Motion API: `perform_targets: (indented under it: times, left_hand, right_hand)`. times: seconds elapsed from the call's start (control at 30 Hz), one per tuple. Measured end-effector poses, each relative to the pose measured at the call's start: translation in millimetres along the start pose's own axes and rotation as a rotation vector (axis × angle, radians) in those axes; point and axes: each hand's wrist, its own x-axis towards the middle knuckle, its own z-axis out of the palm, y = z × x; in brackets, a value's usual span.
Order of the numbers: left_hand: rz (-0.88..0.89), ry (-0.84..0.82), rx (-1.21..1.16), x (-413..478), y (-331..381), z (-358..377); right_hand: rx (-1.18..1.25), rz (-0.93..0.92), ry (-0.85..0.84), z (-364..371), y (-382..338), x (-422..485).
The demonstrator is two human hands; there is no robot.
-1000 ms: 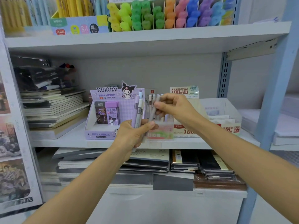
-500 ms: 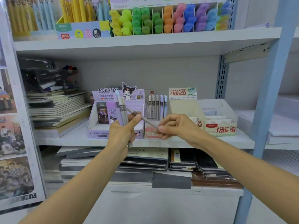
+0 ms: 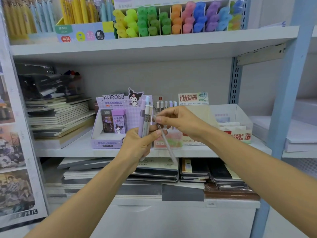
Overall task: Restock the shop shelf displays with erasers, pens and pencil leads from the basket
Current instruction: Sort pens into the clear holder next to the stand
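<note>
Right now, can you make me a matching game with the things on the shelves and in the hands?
Things:
1. Left hand
2. Right hand
3. Kuromi box
4. Highlighters

Where or how:
A. Standing in rainbow colours on the top shelf
B. Pinching a single tube that slants downward
C. Purple, on the middle shelf
D. Gripping a bunch of upright tubes

Pairs: 1-D, 2-B, 3-C, 4-A
</note>
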Motion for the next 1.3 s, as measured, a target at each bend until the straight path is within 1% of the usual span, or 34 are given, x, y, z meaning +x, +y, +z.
perform_targets:
  times: [0.07, 0.1, 0.17, 0.23, 0.27, 0.3, 0.43, 0.6, 0.7, 0.8, 0.9, 1.03, 1.13, 1.23, 1.3]
  left_hand:
    - [-0.024, 0.043, 0.035, 2.0, -0.4, -4.2]
    - [-0.050, 0.061, 0.054, 3.5, -0.1, -6.7]
    - [-0.122, 0.064, 0.008, 5.5, 1.7, -10.4]
    - [-0.202, 0.054, -0.113, 8.3, 1.7, -13.5]
    - [-0.239, 0.050, -0.155, 9.0, 1.5, -14.5]
    - [-0.266, 0.045, -0.184, 9.8, 0.8, -15.6]
    - [-0.264, 0.034, -0.229, 13.2, -4.2, -17.7]
    - [-0.190, 0.017, -0.150, 13.3, -11.5, -19.8]
    - [-0.169, 0.000, -0.146, 15.7, -13.8, -24.2]
    - [-0.158, -0.012, -0.139, 18.6, -14.7, -26.3]
    - [-0.140, -0.030, -0.156, 18.8, -15.4, -25.1]
    - [-0.104, -0.036, -0.165, 16.3, -15.0, -22.1]
    - [-0.089, -0.042, -0.151, 13.9, -13.8, -21.7]
    - [-0.092, -0.047, -0.147, 11.9, -11.8, -20.6]
    - [-0.093, -0.046, -0.150, 10.3, -9.6, -19.1]
  right_hand:
    - [0.037, -0.019, 0.046, -5.9, -1.0, 2.7]
    - [0.077, -0.036, 0.106, -11.1, -2.5, 5.6]
    - [0.157, -0.084, 0.302, -25.0, -6.1, 13.2]
    - [0.131, -0.135, 0.508, -39.1, -6.4, 20.7]
    - [0.092, -0.153, 0.572, -43.7, -3.4, 23.9]
    - [0.050, -0.158, 0.601, -45.3, 1.4, 26.7]
    - [-0.093, -0.104, 0.582, -37.7, 29.5, 34.7]
    - [-0.309, -0.102, 0.543, -31.2, 52.6, 46.2]
    - [-0.360, -0.131, 0.503, -32.5, 52.3, 51.0]
    - [-0.371, -0.132, 0.437, -35.1, 49.3, 54.4]
    - [-0.433, -0.128, 0.395, -34.7, 48.6, 56.4]
    - [-0.406, -0.154, 0.423, -34.5, 49.7, 59.8]
    - [-0.497, -0.185, 0.478, -33.0, 53.5, 65.5]
    - [-0.598, -0.111, 0.497, -29.1, 59.0, 71.9]
    - [-0.634, -0.032, 0.462, -27.8, 59.3, 74.0]
